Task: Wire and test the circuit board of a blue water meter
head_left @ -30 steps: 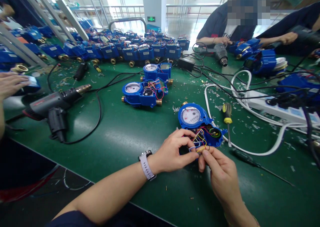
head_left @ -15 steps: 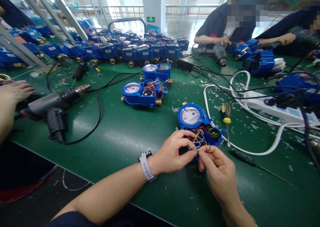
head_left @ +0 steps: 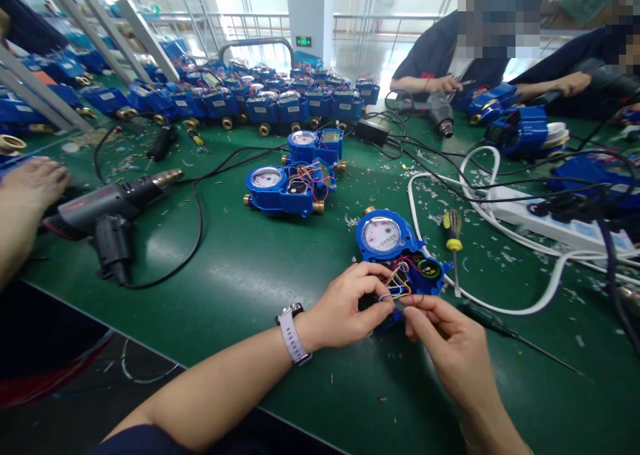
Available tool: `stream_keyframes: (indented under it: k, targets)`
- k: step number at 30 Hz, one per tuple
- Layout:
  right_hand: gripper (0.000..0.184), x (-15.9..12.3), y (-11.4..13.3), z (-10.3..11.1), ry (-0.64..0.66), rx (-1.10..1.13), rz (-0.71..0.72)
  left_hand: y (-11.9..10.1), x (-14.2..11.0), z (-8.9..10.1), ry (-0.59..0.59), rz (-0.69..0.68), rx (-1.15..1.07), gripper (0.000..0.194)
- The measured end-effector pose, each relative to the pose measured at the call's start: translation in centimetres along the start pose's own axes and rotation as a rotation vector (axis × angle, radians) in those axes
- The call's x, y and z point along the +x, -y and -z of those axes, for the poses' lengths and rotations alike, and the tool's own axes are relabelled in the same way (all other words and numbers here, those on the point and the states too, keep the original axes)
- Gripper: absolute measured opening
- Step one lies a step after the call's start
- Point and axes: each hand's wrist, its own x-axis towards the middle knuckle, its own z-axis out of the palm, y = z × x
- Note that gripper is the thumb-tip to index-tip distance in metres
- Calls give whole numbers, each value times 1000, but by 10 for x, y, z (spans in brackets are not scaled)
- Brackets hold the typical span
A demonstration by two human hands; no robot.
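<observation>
A blue water meter (head_left: 384, 233) lies in front of me, its round dial facing up and its wiring compartment open. Thin colored wires (head_left: 400, 275) in white, yellow, blue and red loop out of the compartment. My left hand (head_left: 357, 305), with a watch on its wrist, pinches wires at the compartment's near edge. Beside it, my right hand (head_left: 447, 338) is closed, thumb and forefinger together close to the wire ends; a thin wire runs to its fingertips. The exact tips between the fingers are too small to make out.
A yellow-black screwdriver (head_left: 453, 231) and a dark long-shafted screwdriver (head_left: 520, 335) lie right, near a white power strip (head_left: 545, 221). Two more meters (head_left: 287, 188) stand ahead. A heat gun (head_left: 110, 208) lies left beside another person's hand (head_left: 35, 181). Co-workers and many meters fill the back.
My right hand has shifted slightly right, away from my left hand, and its fingertips have parted from the left fingertips. The left hand keeps its pinch on the wires.
</observation>
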Motion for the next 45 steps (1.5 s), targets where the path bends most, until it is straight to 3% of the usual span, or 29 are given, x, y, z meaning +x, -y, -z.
stream_keyframes:
  k: [3, 16, 24, 36, 45]
  targets:
    - [22, 2, -1, -2, 102, 16, 19, 1, -1, -1, -14, 0, -11, 9]
    - [35, 2, -4, -7, 64, 113, -8, 1, -1, -1, 3, 33, -17, 12]
    - [27, 7, 4, 2, 238, 155, -120, 2, -1, 1, 14, -5, 30, 11]
    - [29, 7, -1, 4, 353, 127, -124, 1, -2, 2, 81, -69, 159, 11]
    - [31, 3, -5, 6, 222, -131, 37, -2, -4, 1, 80, -29, 166, 6]
